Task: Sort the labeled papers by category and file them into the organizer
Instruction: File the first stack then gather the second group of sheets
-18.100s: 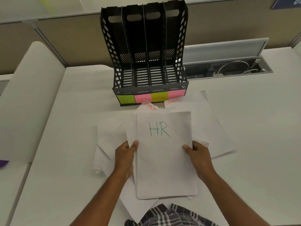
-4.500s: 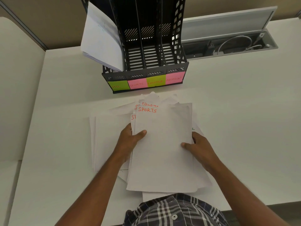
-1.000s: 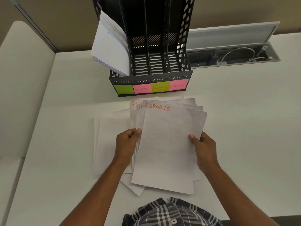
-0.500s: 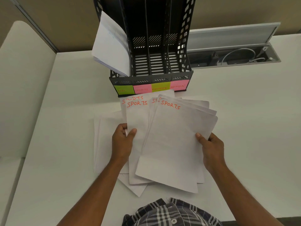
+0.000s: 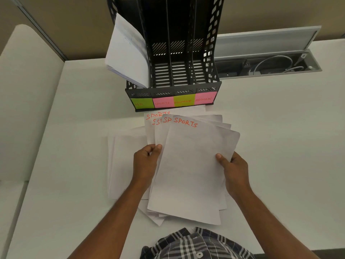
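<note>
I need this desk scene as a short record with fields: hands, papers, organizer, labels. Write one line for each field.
left hand: grips the left edge of the fanned sheets
right hand: grips the right edge of the top sheet
SPORTS papers: fanned, held above loose sheets
organizer: black, four slots; filed papers lean out of the leftmost slot; the other three look empty
labels: HR, SPORTS, FINANCE, ADMIN, left to right

Head-worn view, steeply downward, close

Both hands [image 5: 190, 167] grip fanned SPORTS papers [image 5: 192, 169] before organizer [image 5: 175, 53].
</note>
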